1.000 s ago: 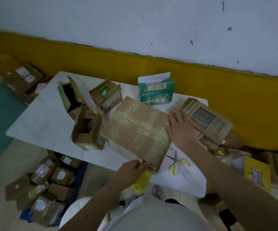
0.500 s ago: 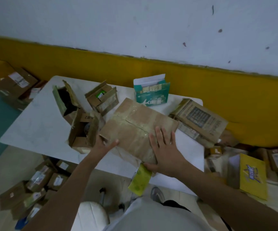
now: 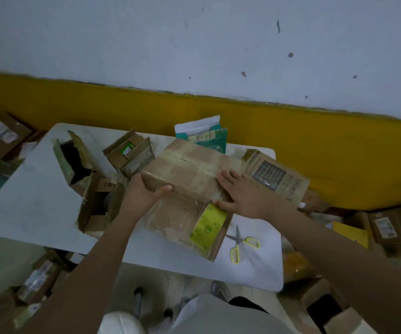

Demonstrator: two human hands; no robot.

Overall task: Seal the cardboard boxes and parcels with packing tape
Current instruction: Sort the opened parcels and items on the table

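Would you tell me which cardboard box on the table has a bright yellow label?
The large taped box held between the left hand and right hand: its near side bears that label, the others none.

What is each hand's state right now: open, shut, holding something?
Left hand: grips the left corner of the taped cardboard box.
Right hand: open, straight fingers pressing on the same box's top.

Dim, bluish cast, soft blur, wide-angle warp
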